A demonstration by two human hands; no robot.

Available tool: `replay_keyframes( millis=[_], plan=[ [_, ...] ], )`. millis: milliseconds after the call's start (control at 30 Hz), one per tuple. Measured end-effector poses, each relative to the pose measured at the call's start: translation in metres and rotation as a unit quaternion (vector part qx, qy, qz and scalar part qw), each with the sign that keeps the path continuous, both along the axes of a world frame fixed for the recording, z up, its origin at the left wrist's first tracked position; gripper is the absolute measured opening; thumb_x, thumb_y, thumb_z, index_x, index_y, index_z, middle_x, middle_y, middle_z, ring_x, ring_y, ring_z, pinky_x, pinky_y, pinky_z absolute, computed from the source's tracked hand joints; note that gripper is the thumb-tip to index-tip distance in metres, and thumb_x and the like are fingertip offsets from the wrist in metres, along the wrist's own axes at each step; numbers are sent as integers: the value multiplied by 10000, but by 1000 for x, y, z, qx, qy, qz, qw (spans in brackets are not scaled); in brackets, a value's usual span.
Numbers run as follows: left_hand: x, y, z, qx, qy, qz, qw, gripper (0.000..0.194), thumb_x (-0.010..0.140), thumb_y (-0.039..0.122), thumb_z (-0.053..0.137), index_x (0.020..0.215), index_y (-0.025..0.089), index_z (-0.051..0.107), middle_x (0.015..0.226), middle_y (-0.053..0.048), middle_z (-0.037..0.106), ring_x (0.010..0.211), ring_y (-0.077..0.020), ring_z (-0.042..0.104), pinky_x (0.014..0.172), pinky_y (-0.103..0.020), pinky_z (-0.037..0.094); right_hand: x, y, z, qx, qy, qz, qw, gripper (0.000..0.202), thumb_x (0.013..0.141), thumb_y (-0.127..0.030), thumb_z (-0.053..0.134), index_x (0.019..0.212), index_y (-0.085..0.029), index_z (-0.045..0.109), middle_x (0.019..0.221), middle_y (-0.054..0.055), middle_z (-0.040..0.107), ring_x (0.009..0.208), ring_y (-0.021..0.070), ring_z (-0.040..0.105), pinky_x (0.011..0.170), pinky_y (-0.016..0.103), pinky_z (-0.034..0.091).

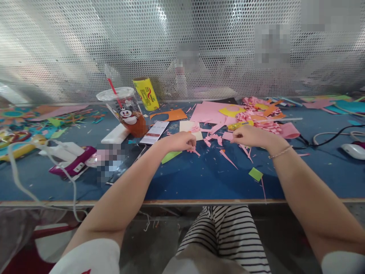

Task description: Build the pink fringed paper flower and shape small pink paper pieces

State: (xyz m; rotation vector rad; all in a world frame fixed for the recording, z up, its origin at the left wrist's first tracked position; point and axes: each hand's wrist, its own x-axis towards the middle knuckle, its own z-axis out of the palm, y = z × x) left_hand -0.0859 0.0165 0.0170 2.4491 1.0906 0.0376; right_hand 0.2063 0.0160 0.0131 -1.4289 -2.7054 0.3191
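Note:
My left hand [184, 141] is over the blue table with its fingers curled closed. Pink paper scraps [195, 152] show at its fingertips; I cannot tell whether it grips any. To the right, my right hand [248, 136] has its fingers pinched together beside a small pink paper piece [227, 136]; what they hold, if anything, is hidden. A yellow tool, perhaps a cutter [241, 125], lies just behind this hand. Several torn pink strips [218, 139] are scattered between the hands. A cream paper square [184, 125] lies behind my left hand, and a green scrap [170, 156] is below it.
A clear drink cup [128, 110], a yellow can-like container [146, 93] and a phone [155, 131] stand or lie at left. White cables [17, 179] trail from a purple power strip [72, 161]. Fringed pink paper [261, 114] is heaped at right. A perforated metal panel [222, 57] rises behind.

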Motion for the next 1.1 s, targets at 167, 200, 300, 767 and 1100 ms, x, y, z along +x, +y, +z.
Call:
replay_keyframes(
  millis=[167,200,300,767,1100],
  plan=[
    [-1,-1,0,-20,-4,15,1000,134,666,149,548,763,178,637,769,-34,647,693,-121,552,610,-211,363,-1,1,0,-37,-9,8,999,239,786,-344,475,621,-177,521,654,7,552,578,114,474,547,263,327],
    [-1,-1,0,-22,-8,15,1000,125,648,159,576,753,181,639,764,-29,645,697,-123,552,611,-211,362,-1,0,-1,-38,-6,12,999,219,785,-328,477,640,-178,544,672,11,568,598,119,491,563,265,339],
    [-3,0,-1,-21,-9,16,1000,145,593,154,625,734,187,639,746,-14,633,694,-123,545,600,-208,353,-2,-1,-2,-32,17,35,999,182,785,-267,460,722,-180,607,751,30,611,666,135,534,609,275,370],
    [-6,4,5,10,-24,44,999,151,691,192,530,766,186,661,760,-29,653,661,-121,557,587,-221,353,1,-5,9,26,-33,-45,998,421,826,-455,384,521,-173,450,587,16,504,507,107,414,515,274,288],
    [12,3,2,-98,-454,227,856,134,706,184,614,836,149,611,831,-40,623,758,-95,573,756,-262,462,34,11,-2,38,-164,-256,952,446,786,-411,435,890,-19,620,917,285,616,788,289,573,600,343,338]
  ],
)
